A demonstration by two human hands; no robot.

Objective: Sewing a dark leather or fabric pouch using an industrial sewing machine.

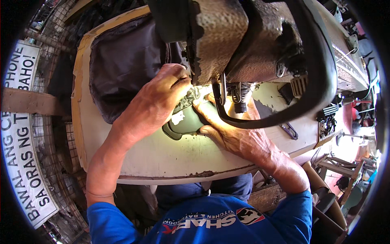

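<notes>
A worn sewing machine (pixel 221 32) with flaking brown-black paint stands over a pale table. Below its head, a lamp-lit green curved piece of material (pixel 191 120) lies with a rounded, rim-like edge toward me. A patterned grey-green part shows beside it. My left hand (pixel 160 95) is closed, fingertips pinched at the far end of this piece, left of the needle area. From the right, my right hand (pixel 239 140) grips the same piece, thumb along its near side, other fingers partly hidden behind the machine. The needle itself cannot be made out.
A dark brown leather-like sheet (pixel 122 61) lies on the table (pixel 150 162) at left. A thick black curved bar (pixel 325 81) arches over my right hand. Small scissors-like clippers (pixel 289 131) lie at right. Wire mesh (pixel 44 142) with signs stands far left.
</notes>
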